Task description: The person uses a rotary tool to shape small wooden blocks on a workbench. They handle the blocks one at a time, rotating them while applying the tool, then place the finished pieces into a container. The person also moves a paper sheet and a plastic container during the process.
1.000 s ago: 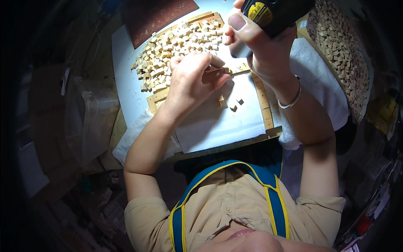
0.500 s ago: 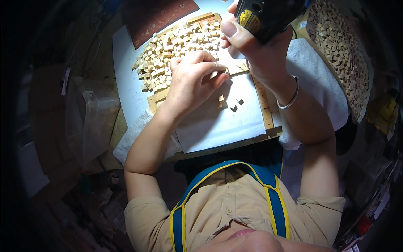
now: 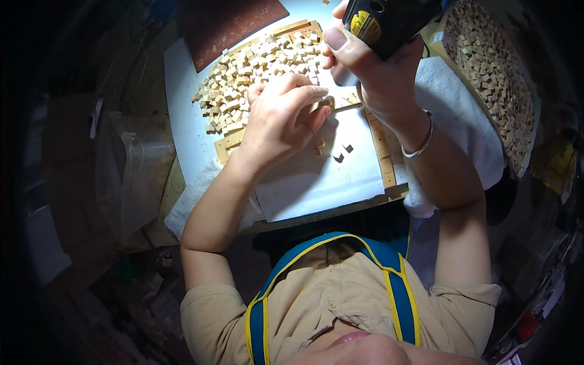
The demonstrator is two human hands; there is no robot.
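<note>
My left hand (image 3: 283, 112) reaches over the near right edge of a heap of small pale wooden cubes (image 3: 234, 79). Thumb and index finger pinch a small brownish piece, apparently a wooden cube (image 3: 328, 101), partly hidden by the fingertips. Raised higher and to the right, my right hand (image 3: 380, 79) is wrapped round a black power tool (image 3: 395, 24) with a yellow label. The upper frame edge cuts the tool off, and its working end is not clear. A few loose cubes (image 3: 347, 148) lie on the white sheet (image 3: 340, 182) below my hands.
Wooden strips (image 3: 382, 152) border the sheet at right and frame the heap. A large tray of darker cubes (image 3: 486, 73) stands on the right beside a white towel (image 3: 450, 103). A reddish board (image 3: 231, 27) lies at the back. Another white towel (image 3: 194, 194) covers the left front corner.
My left index finger has lifted slightly from the thumb, exposing more of the small piece. My right hand and the tool have shifted a little. A cube now shows at the top edge.
</note>
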